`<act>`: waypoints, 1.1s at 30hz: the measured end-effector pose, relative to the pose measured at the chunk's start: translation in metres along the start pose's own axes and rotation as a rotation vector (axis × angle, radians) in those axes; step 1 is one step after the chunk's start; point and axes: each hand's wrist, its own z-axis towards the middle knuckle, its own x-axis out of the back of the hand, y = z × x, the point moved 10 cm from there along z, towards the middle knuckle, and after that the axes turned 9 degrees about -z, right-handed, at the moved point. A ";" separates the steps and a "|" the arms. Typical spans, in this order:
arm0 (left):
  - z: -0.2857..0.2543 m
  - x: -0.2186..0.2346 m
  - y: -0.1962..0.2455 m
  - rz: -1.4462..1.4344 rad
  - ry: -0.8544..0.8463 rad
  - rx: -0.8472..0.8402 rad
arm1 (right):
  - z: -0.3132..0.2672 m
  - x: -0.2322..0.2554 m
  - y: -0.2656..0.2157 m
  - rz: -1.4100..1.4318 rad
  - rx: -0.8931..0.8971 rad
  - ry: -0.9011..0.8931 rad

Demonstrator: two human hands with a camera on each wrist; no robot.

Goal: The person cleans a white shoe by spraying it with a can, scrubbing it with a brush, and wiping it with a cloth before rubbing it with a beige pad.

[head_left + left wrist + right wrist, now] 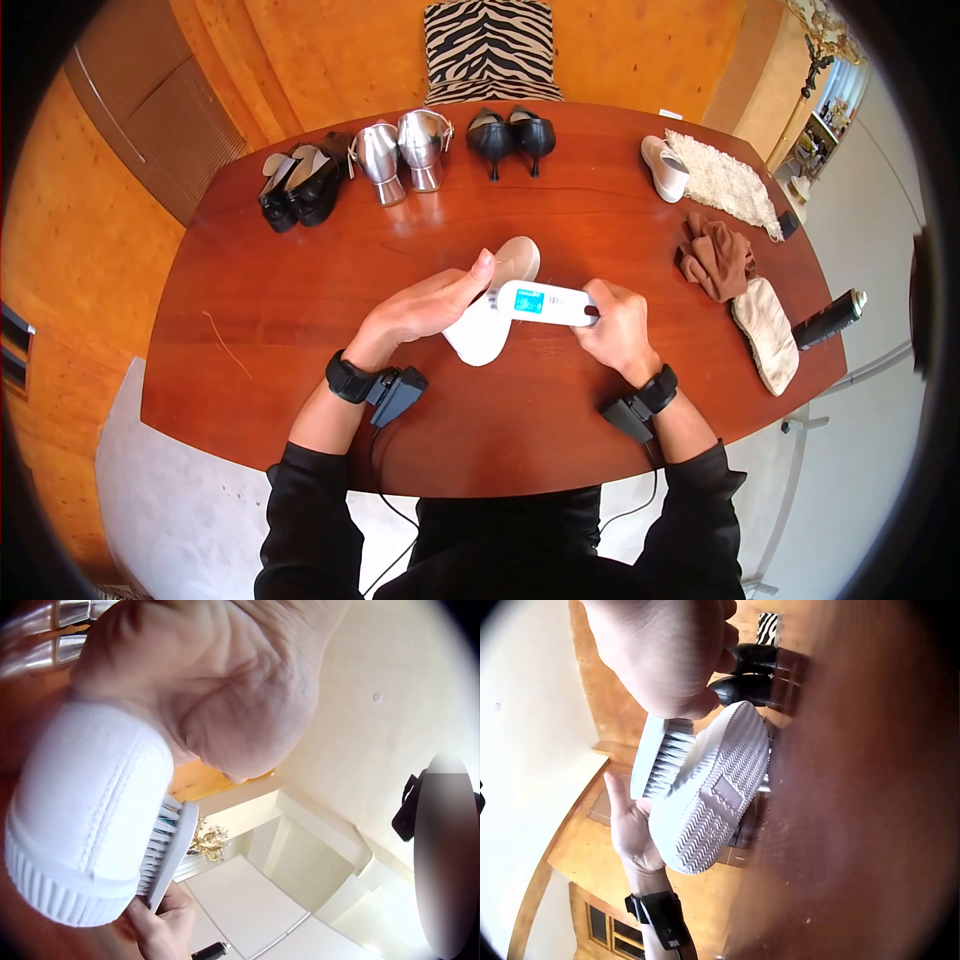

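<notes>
A white sneaker [478, 338] is held over the table by my left hand [425, 300], whose thumb points up while its fingers go out of sight behind the shoe. My right hand [622, 325] grips one end of a white scrub brush [548, 304] with a blue and white label on its back. In the left wrist view the bristles of the brush [180, 851] sit against the side of the sneaker [86, 802]. From the right wrist, the sneaker's zigzag-patterned sole [720, 802] shows, with the brush [651, 750] along its upper.
Along the far edge stand black shoes [300, 187], silver heels [400, 155] and black heels [510, 140]. To the right lie another white shoe [664, 168], a cream textured cloth [725, 180], a brown cloth [717, 257], a cream pad [766, 335] and a black spray can [830, 320].
</notes>
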 end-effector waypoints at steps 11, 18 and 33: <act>0.001 0.002 0.001 -0.072 0.073 -0.048 | -0.003 -0.006 -0.023 0.148 0.136 -0.076; 0.002 0.005 -0.005 -0.067 0.072 -0.021 | -0.001 -0.007 0.011 0.015 -0.081 -0.063; 0.002 0.008 -0.004 -0.070 0.065 -0.024 | -0.002 -0.009 -0.003 0.079 0.025 -0.076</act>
